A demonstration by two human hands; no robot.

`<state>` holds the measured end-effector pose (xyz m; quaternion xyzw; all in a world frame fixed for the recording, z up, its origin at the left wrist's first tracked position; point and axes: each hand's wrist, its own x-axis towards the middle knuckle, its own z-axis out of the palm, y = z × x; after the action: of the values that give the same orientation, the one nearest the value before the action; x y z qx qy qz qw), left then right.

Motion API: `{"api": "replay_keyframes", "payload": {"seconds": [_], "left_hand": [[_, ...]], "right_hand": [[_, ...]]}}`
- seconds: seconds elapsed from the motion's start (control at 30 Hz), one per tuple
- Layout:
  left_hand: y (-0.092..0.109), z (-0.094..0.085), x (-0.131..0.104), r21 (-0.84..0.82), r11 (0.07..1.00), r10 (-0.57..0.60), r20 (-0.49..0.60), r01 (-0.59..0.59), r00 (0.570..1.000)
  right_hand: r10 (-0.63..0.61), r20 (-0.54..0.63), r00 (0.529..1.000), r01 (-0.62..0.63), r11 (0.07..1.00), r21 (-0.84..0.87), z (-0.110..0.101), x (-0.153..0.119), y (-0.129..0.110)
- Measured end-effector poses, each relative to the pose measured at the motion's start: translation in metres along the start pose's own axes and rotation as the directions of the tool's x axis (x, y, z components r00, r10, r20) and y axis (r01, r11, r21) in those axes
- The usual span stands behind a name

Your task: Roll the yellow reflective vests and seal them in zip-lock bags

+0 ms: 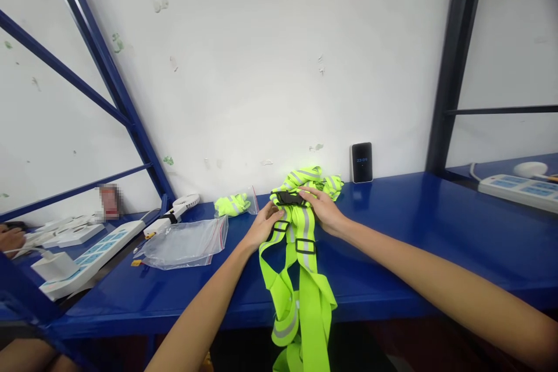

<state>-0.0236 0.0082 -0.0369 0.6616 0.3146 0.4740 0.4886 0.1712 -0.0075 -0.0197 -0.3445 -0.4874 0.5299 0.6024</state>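
A neon-yellow reflective strap harness [307, 290] with grey stripes lies on the blue table and hangs over its front edge. My left hand [264, 222] grips it at the left, beside a black buckle [291, 197]. On the right, my right hand [322, 208] holds the same bunch, its fingers over the buckle's right end. Black slide adjusters [305, 246] sit on the straps below my hands. Behind them more of the webbing [305, 176] is heaped near the wall. My fingertips are partly hidden in the straps.
Clear zip bags [183, 242] lie on the left, with a bagged neon bundle [233, 204] behind. A white handheld fan [185, 203] and power strip [93, 257] are farther left. A small clock-display device [361, 163] leans on the wall. Another person's hand [11, 238] shows far left.
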Motion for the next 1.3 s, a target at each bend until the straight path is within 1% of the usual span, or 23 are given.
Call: {"api": "replay_keyframes", "payload": {"seconds": [0.07, 0.13, 0.2, 0.23, 0.27, 0.3, 0.33, 0.4, 0.47, 0.63, 0.73, 0.8, 0.87, 0.93, 1.0, 1.07, 1.13, 1.2, 1.27, 1.3], "left_hand": [[0.003, 0.002, 0.001, -0.01, 0.996, 0.086, -0.058, -0.087, 0.995], [0.006, 0.003, 0.001, -0.033, 0.994, 0.102, -0.123, -0.107, 0.987], [0.009, 0.003, 0.001, -0.091, 0.99, 0.089, -0.167, -0.106, 0.982], [0.01, 0.003, 0.0, -0.123, 0.987, 0.083, -0.18, -0.106, 0.98], [0.011, 0.004, -0.001, -0.148, 0.984, 0.073, -0.186, -0.102, 0.98], [0.012, 0.005, -0.002, -0.163, 0.982, 0.06, -0.187, -0.092, 0.981], [0.013, 0.006, -0.002, -0.172, 0.982, 0.045, -0.18, -0.077, 0.983], [0.015, 0.009, -0.004, -0.17, 0.984, 0.021, -0.152, -0.047, 0.988], [0.016, 0.012, -0.005, -0.142, 0.989, 0.021, -0.134, -0.04, 0.991], [0.008, 0.009, -0.003, -0.027, 0.997, 0.074, -0.13, -0.078, 0.989], [0.003, 0.007, -0.001, -0.018, 0.997, 0.069, -0.108, -0.071, 0.992], [0.002, 0.009, -0.001, -0.028, 0.997, 0.071, -0.113, -0.074, 0.991], [0.002, 0.011, 0.0, -0.061, 0.995, 0.073, -0.117, -0.081, 0.99], [0.003, 0.014, -0.002, -0.11, 0.991, 0.063, -0.106, -0.075, 0.992], [0.003, 0.017, -0.004, -0.137, 0.989, 0.037, -0.081, -0.048, 0.996], [0.003, 0.02, -0.008, -0.141, 0.99, -0.003, -0.055, -0.005, 0.998], [0.003, 0.021, -0.012, -0.136, 0.99, -0.04, -0.022, 0.037, 0.999], [0.002, 0.021, -0.014, -0.155, 0.986, -0.06, 0.024, 0.063, 0.998], [-0.002, 0.019, -0.014, -0.189, 0.977, -0.088, 0.07, 0.1, 0.994], [-0.005, 0.018, -0.013, -0.2, 0.972, -0.114, 0.073, 0.126, 0.991]], "right_hand": [[0.113, 0.06, 0.992, -0.118, 0.99, 0.083, 0.006, -0.007, -0.002], [0.183, 0.163, 0.97, -0.205, 0.969, 0.137, 0.01, -0.014, -0.006], [0.17, 0.308, 0.936, -0.229, 0.959, 0.166, 0.012, -0.019, -0.01], [0.142, 0.367, 0.919, -0.215, 0.962, 0.167, 0.012, -0.021, -0.012], [0.115, 0.401, 0.909, -0.192, 0.969, 0.157, 0.012, -0.022, -0.013], [0.098, 0.403, 0.91, -0.167, 0.976, 0.14, 0.013, -0.022, -0.014], [0.094, 0.379, 0.921, -0.148, 0.982, 0.116, 0.013, -0.021, -0.014], [0.102, 0.286, 0.953, -0.122, 0.991, 0.053, 0.013, -0.018, -0.011], [0.099, 0.217, 0.971, -0.099, 0.995, -0.011, 0.012, -0.015, -0.008], [0.003, 0.203, 0.979, 0.017, 0.996, -0.093, 0.009, -0.009, 0.002], [-0.068, 0.163, 0.984, 0.099, 0.978, -0.186, 0.007, -0.007, 0.006], [-0.135, 0.136, 0.982, 0.166, 0.952, -0.256, 0.007, -0.006, 0.006], [-0.217, 0.127, 0.968, 0.247, 0.918, -0.309, 0.006, -0.007, 0.005], [-0.309, 0.139, 0.941, 0.338, 0.868, -0.362, 0.005, -0.01, 0.003], [-0.393, 0.158, 0.906, 0.42, 0.787, -0.452, 0.003, -0.012, 0.003], [-0.455, 0.18, 0.872, 0.472, 0.687, -0.552, 0.001, -0.015, 0.003], [-0.487, 0.218, 0.846, 0.506, 0.602, -0.618, 0.0, -0.016, 0.003], [-0.505, 0.265, 0.821, 0.541, 0.543, -0.643, 0.0, -0.017, 0.003], [-0.519, 0.302, 0.8, 0.574, 0.515, -0.636, 0.002, -0.017, 0.004], [-0.525, 0.305, 0.795, 0.583, 0.519, -0.625, 0.003, -0.017, 0.004]]}}
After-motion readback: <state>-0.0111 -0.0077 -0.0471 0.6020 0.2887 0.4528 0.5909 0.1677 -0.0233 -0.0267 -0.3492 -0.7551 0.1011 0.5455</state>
